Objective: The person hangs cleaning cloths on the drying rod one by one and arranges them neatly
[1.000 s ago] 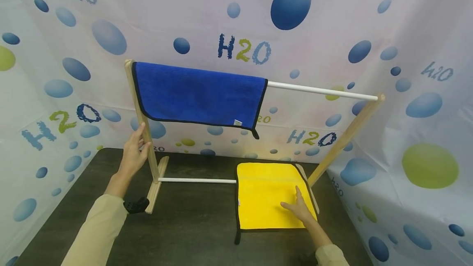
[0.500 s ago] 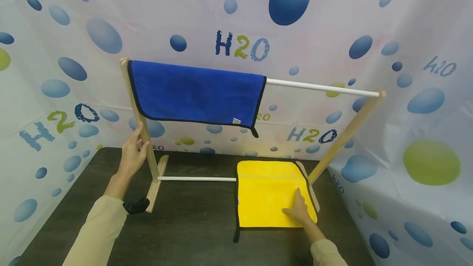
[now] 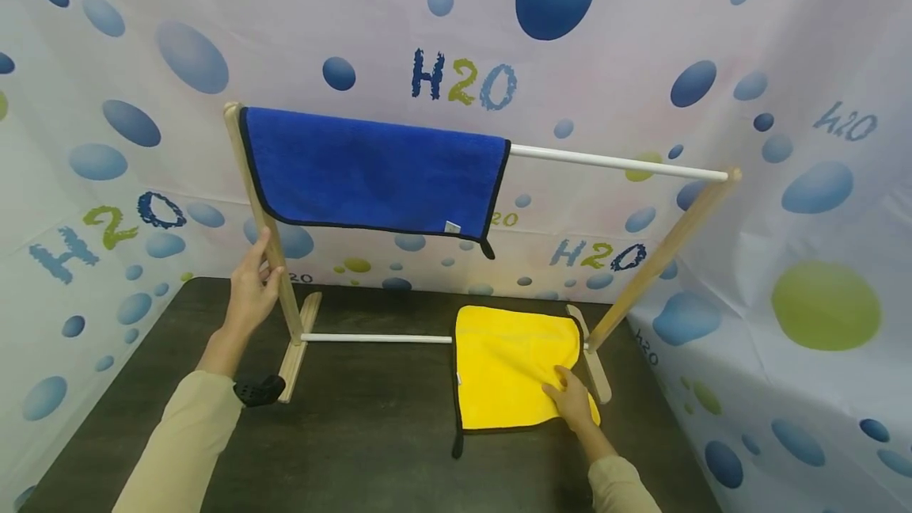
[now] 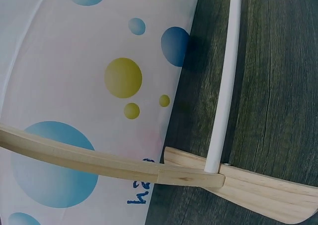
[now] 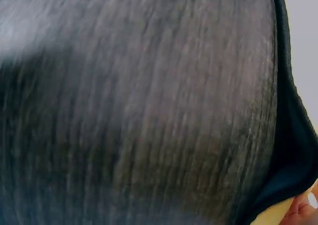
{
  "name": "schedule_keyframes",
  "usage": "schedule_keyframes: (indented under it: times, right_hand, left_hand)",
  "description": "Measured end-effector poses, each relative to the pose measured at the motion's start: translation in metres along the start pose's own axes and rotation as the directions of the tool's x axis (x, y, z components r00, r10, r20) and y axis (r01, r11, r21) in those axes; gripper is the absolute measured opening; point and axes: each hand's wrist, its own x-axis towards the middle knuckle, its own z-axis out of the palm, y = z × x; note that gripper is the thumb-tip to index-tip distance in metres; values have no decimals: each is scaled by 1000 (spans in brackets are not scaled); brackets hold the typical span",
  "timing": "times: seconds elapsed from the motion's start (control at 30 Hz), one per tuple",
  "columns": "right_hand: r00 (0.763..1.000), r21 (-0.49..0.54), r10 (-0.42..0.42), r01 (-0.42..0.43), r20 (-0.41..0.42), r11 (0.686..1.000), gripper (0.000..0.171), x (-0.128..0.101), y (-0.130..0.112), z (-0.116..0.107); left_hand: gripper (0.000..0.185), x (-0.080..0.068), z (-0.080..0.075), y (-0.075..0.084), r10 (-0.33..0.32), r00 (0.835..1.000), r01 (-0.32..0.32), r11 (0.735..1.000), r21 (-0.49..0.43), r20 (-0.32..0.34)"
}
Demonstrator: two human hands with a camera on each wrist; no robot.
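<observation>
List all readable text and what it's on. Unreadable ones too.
"H2O": backdrop, several prints, including centre and left
"h2O": backdrop, right side
"20": backdrop, partly hidden behind blue cloth
Blue cloth's white tag: too small to read
Yellow cloth, white tab at left edge: too small to read

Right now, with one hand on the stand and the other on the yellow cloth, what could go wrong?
The yellow cloth lies over the lower rod, so it might catch if the right hand pulls. The left hand holds a wooden post; a sudden tug could shift the blue cloth on the upper rod.
</observation>
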Motion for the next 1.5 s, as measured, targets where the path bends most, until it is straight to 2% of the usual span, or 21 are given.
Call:
schedule_keyframes:
  times: [0.23,0.37,0.57,0.77,1.07,1.3,1.4,1.5]
  right_hand:
    - [994,147,35,-19,-102,989,44,6,-14,-5]
    - [992,241,51,-22,-114,970,46,11,-29,-13]
    - [993,297,61,-28,-99,955,49,12,-52,-28]
    - [980,342,105,-42,-170,939,43,9,-69,-44]
    - [969,453,191,-102,-155,885,48,-2,-102,-75]
    - [966,518,192,-78,-171,852,49,-10,-127,-99]
    - [968,568,195,-73,-157,820,50,-14,-138,-108]
    - [970,633,202,-73,-134,771,50,-17,-148,-116]
  left_hand:
    - [71,1,1,1,10,1000,-10,1000,-4,-9]
    - [70,1,1,1,-4,1000,4,1000,-6,-8]
    - [71,-1,3,3,-17,1000,17,1000,-22,-16]
    - [71,-2,3,3,-21,1000,20,999,-27,-11]
    - [70,0,1,2,-21,1000,21,999,-24,0]
    - [72,1,-1,0,4,1000,-3,1000,-24,22]
    - [71,1,-1,1,10,1000,-10,1000,-20,24]
    - [71,-1,-2,0,19,1000,-18,1000,-21,23]
